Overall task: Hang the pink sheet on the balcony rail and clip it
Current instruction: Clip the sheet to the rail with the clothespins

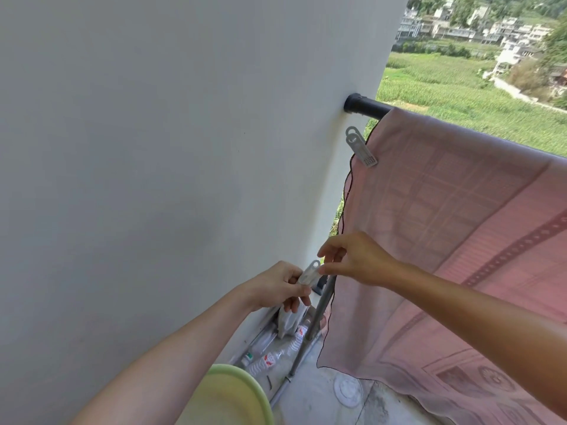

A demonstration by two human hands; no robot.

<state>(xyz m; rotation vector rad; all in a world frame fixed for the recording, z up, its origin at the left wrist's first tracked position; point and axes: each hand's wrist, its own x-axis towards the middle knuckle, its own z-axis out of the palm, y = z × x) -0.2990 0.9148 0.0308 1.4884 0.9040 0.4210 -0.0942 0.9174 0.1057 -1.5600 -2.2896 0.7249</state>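
**Legible Markings: None Found**

Checked all surfaces in view for text, brands, numbers and signs. Found nothing that can be read. Noted red-and-white labels (269, 360) on the clear plastic bottles (260, 368) lying on the grey concrete floor (310, 400) at the foot of the white plastered wall (153, 148), with print too small and blurred to make out.
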